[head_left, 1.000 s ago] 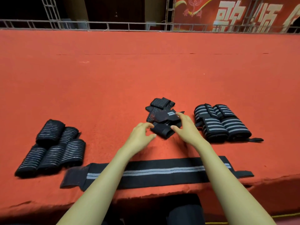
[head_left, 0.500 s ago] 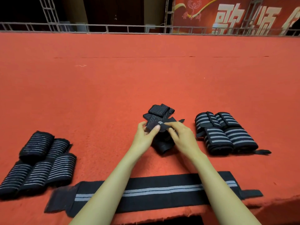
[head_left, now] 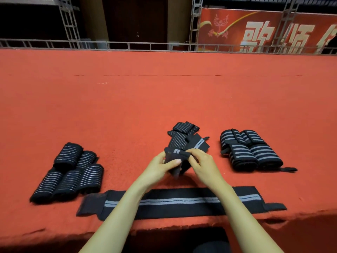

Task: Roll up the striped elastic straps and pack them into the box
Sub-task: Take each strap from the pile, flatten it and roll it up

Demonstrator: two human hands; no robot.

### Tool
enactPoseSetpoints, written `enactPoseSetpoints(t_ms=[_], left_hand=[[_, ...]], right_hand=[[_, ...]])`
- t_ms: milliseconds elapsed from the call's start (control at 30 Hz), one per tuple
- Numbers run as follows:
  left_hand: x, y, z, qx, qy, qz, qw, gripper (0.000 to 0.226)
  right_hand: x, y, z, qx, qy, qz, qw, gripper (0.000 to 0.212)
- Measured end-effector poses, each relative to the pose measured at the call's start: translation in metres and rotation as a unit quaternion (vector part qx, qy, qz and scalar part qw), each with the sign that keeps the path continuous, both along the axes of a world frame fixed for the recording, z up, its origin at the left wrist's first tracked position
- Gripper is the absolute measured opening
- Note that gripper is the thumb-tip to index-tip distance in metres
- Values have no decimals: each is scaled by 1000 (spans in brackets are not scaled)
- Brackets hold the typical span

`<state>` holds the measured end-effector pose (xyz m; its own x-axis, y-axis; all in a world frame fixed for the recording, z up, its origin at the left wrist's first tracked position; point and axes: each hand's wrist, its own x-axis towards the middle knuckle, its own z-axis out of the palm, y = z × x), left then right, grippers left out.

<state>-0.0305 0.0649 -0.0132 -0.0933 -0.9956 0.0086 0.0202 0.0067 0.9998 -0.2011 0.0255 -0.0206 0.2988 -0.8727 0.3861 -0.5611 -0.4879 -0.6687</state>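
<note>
Fingers of my left grip (head_left: 158, 168) curl around a partly folded striped strap (head_left: 174, 156), with the thumb pressed on its front. My right grip (head_left: 202, 165) pinches the strap's upper edge from the other side. The strap is held over the red surface (head_left: 127, 106), near its middle. Just behind it sits a loose pile of straps (head_left: 184, 136). A flat strap (head_left: 178, 201) lies stretched along the near edge, under my forearms. A cluster of rolled straps (head_left: 69, 172) sits at the left, well apart from the hands, and wider-striped rolls (head_left: 249, 150) are bunched at the right. A metal railing (head_left: 127, 45) and a red banner (head_left: 264, 31) stand beyond the far edge.
</note>
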Motion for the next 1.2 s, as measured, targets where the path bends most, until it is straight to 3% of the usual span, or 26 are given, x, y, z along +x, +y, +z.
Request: enactPoseSetpoints(t_ms=[100,167,233,400,533,667,800,967,1100,1200], left_hand=[[6,12,3,2,43,106,993,12],[13,19,7,18,122,137,983,10],[19,24,12,16,142,175,974,14],[44,40,15,-59,-33,209,976,25],[57,60,26,-135,-185,115,967,25],[65,69,30,-161,-230,119,952,25],[75,67,20,-155,-195,195,949,29],[76,67,11,-156,-172,244,942,30],[89,67,5,-147,-156,280,936,25],[97,69,0,-132,-166,286,934,25]], right_hand=[[2,10,2,12,10,29,999,23],[4,18,3,14,30,81,996,20],[5,22,4,11,53,116,992,23],[13,7,20,62,57,92,992,63],[28,-7,17,110,207,175,956,88],[34,-21,13,45,270,136,952,60],[27,-22,17,-28,334,39,941,34],[21,-16,15,-91,389,6,917,40],[21,-4,2,-180,334,49,924,32],[14,1,-10,-135,327,45,934,34]])
